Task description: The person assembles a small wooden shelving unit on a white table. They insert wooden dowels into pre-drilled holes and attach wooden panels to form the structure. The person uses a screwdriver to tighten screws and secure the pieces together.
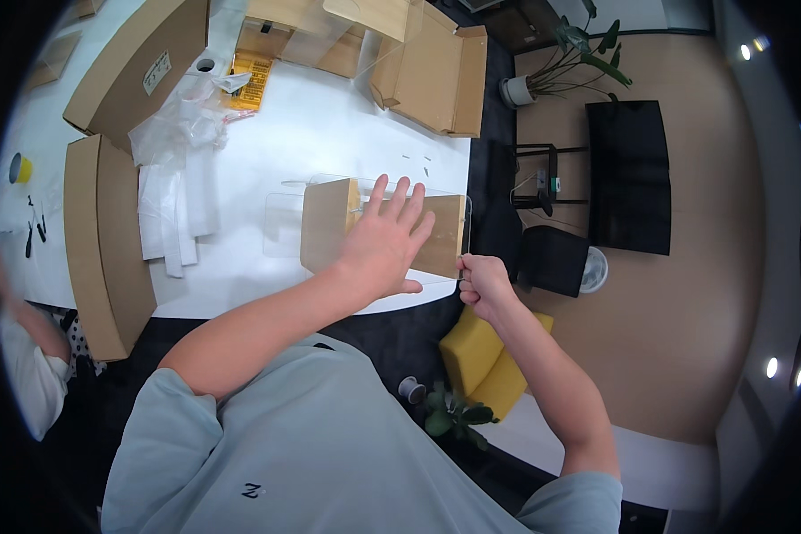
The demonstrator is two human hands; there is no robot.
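Observation:
A small light-wood assembly [326, 228], with upright boards at its left and right ends, stands near the white table's front right edge. My left hand [384, 236] is over its middle, fingers spread and palm down; whether the palm touches the wood I cannot tell. At the near right corner of the end board [463, 233], my right hand [484, 281] is closed in a pinch. Whatever its fingertips hold is too small or hidden to name. A clear plastic sheet [281, 227] shows flat beside the assembly's left end, and a few small metal pieces [426, 171] lie beyond it.
Cardboard boxes [111, 249] line the table's left side. White foam strips [171, 218], clear plastic bags [182, 125] and an orange tool case [251, 82] lie nearby. An open carton [432, 76] is at the back. Another person's arm [40, 329] is far left; a yellow seat [489, 360] stands right.

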